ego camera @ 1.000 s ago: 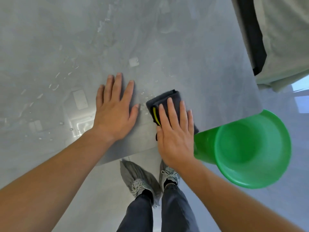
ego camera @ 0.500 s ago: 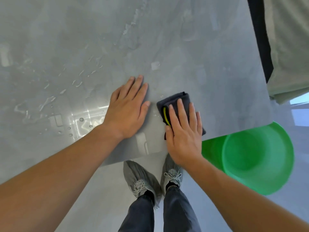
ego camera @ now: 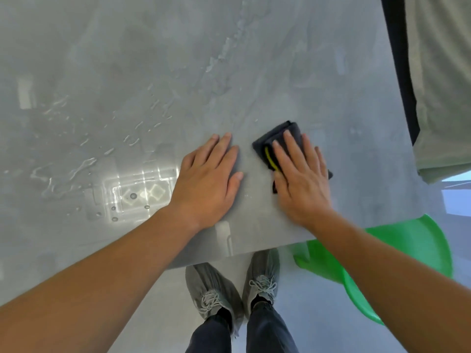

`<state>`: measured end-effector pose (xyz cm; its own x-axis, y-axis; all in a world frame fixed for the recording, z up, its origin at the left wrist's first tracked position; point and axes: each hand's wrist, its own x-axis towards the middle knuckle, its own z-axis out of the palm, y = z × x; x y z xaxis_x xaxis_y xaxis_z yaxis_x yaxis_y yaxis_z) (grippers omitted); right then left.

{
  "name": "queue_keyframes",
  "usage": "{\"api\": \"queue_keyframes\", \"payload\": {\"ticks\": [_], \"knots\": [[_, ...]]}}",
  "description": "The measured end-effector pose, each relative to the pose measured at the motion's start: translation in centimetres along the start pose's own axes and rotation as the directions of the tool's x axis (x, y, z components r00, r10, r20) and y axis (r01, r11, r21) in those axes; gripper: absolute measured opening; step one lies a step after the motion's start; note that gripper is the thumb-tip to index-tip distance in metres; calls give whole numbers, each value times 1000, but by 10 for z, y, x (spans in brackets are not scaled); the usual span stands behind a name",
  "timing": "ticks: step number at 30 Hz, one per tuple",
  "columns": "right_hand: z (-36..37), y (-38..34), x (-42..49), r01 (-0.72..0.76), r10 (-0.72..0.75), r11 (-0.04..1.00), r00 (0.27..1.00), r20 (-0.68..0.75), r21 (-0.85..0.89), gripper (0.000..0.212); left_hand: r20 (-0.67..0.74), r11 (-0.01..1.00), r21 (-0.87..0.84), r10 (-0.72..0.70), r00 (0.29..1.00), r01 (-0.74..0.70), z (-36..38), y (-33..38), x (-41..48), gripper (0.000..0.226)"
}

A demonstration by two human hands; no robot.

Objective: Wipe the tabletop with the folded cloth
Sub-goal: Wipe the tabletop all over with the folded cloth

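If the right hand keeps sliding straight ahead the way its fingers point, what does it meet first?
Nothing solid, as far as this view shows. The right hand presses the folded dark grey cloth flat; ahead lies only bare grey tabletop, with faint wet streaks further left.

Glossy wet tabletop (ego camera: 254, 72), matt cloth (ego camera: 275, 138)

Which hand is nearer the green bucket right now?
Right. The right hand presses the cloth near the table edge above the bucket; the left hand lies flat farther left.
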<state>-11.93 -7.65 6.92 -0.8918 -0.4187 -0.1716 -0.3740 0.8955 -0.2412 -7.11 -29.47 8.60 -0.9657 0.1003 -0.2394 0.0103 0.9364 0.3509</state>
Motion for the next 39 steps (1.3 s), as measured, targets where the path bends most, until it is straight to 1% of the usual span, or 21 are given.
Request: {"api": "queue_keyframes", "payload": {"ticks": [3,5,6,8,11,12,13,15,17,18,20,23,25,27,29,30,32,33,35,37,39], "knots": [[-15,16,70,-279,283,958,957,-61,69,58,-17,1000,21,14,1000,-13,-3,-1,2,55],[-11,2,78,-321,327,945,941,-92,67,59,-44,999,47,17,999,-15,-9,-1,9,52],[-7,-6,67,-280,284,959,954,-93,55,60,-56,998,60,12,998,-9,-12,-1,13,51],[-2,-17,37,-97,97,995,994,-47,1,61,-93,996,83,-10,996,18,-20,-5,28,55],[-11,3,38,134,-130,990,988,89,-38,59,-63,989,116,-82,995,89,-26,-17,55,64],[-17,13,57,129,-125,991,989,85,-41,59,-45,985,130,-108,993,113,-26,-22,63,64],[-23,19,79,64,-62,997,996,66,-37,59,-35,981,141,-128,991,131,-26,-24,68,63],[-30,19,119,-150,150,989,989,4,17,59,-36,979,146,-139,990,143,-28,-27,72,60],[-26,0,131,-259,262,964,964,-49,56,60,-30,982,127,-137,990,140,-31,-29,73,58],[-21,-11,123,-242,245,969,968,-60,51,61,-16,985,114,-132,991,133,-32,-30,72,58],[-13,-26,91,-89,89,996,996,-10,24,63,14,987,96,-130,991,129,-35,-32,72,58],[-21,-11,79,111,-110,994,989,94,-3,62,10,989,70,-130,991,129,-37,-32,72,60],[-29,6,119,61,-60,998,996,70,-13,61,-1,990,51,-130,992,130,-38,-32,73,62],[-34,5,164,-131,131,991,991,-4,23,61,-13,991,35,-130,991,130,-37,-34,73,60],[-32,-10,185,-234,238,970,970,-54,72,62,-31,991,10,-130,991,130,-36,-38,75,56],[-29,-18,182,-205,209,977,976,-60,65,63,-30,992,-1,-129,991,129,-37,-38,76,54],[-22,-27,160,-5,5,1000,1000,-23,4,64,-25,988,-25,-150,988,149,-44,-39,79,49],[-21,-26,148,99,-99,995,995,22,-19,64,-30,986,-49,-162,986,160,-48,-40,82,47],[-24,-12,145,222,-216,974,969,118,-39,63,-51,981,-93,-177,983,172,-58,-42,90,45],[-33,6,176,212,-205,976,973,106,-55,65,-81,981,-89,-178,981,171,-67,-47,103,45],[-45,18,221,50,-49,998,998,41,-24,66,-101,984,-46,-177,979,173,-74,-56,121,48]]}}
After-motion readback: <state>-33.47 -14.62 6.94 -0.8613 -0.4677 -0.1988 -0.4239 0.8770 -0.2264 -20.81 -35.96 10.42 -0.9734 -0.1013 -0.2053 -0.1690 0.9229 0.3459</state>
